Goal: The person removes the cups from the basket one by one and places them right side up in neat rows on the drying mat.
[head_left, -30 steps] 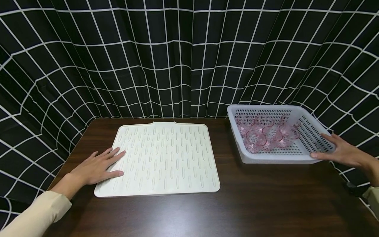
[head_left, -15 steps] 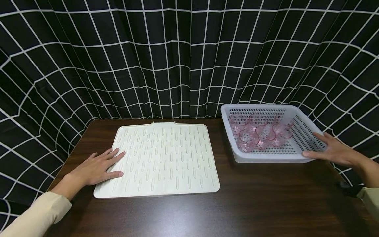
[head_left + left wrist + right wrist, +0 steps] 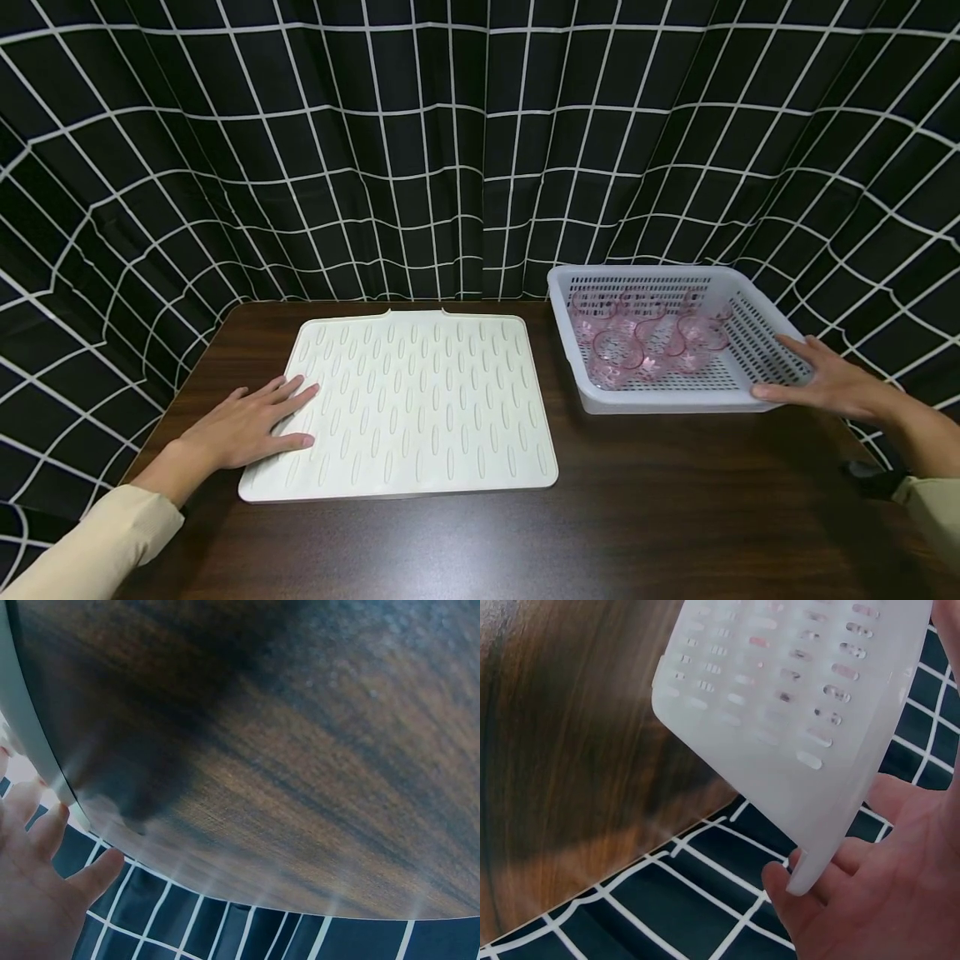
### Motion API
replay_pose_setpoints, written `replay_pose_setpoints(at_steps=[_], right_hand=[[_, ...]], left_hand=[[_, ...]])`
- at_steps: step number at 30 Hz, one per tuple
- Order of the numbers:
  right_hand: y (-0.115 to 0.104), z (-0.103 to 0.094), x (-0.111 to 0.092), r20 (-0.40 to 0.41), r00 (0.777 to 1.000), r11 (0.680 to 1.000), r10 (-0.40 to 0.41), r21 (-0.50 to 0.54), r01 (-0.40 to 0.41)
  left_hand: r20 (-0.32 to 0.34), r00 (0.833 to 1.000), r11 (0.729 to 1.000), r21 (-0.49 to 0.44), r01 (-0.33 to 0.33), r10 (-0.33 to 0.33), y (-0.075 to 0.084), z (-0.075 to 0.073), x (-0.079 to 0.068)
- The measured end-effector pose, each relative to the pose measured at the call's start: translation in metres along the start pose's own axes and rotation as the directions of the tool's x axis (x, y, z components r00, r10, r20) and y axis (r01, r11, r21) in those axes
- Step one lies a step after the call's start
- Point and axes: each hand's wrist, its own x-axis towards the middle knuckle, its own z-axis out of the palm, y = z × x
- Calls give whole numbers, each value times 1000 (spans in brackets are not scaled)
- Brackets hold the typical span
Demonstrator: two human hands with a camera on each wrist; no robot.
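My left hand (image 3: 243, 423) rests with fingers spread on the left side of a white draining mat (image 3: 420, 400) with rows of raised oval ridges. In the left wrist view, that hand (image 3: 45, 870) shows at the lower left, beside the mat's pale edge. At the right, my right hand (image 3: 832, 383) holds the front right corner of a white slotted plastic basket (image 3: 675, 402), thumb at the front rim and fingers over the right rim. The right wrist view shows this hand (image 3: 892, 877) about the basket's rim (image 3: 806, 877). Several see-through pink-rimmed cups (image 3: 645, 342) lie bunched inside.
Mat and basket stand on a dark wooden table (image 3: 637, 500). A black cloth (image 3: 480, 150) with a white grid hangs behind and at both sides. The basket's back lies near this cloth; a strip of table separates basket from mat.
The basket, with the cups in it, has slid left toward the mat, and my right hand has moved with it. My left hand and the mat have stayed in place.
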Motion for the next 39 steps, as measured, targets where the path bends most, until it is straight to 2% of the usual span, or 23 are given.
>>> replay_pose_setpoints(at_steps=[13, 29, 32, 36, 39], right_hand=[[-15, 8, -1, -6, 999, 999, -35, 25, 35], [-31, 11, -2, 3, 1000, 1000, -26, -1, 26], [-34, 9, -2, 2, 998, 997, -68, -22, 68], [-43, 1, 3, -11, 984, 983, -179, -43, 178], [-53, -9, 6, -6, 981, 981, -191, -26, 191]], left_hand=[[-10, 1000, 1000, 12, -5, 5, 0, 0, 0], [-16, 1000, 1000, 1, -8, 8, -1, 1, 0], [-14, 1000, 1000, 0, -9, 9, -1, 2, 1], [-12, 1000, 1000, -8, -10, 9, -1, 2, 1], [-11, 1000, 1000, -18, -6, 6, -2, 1, 1]])
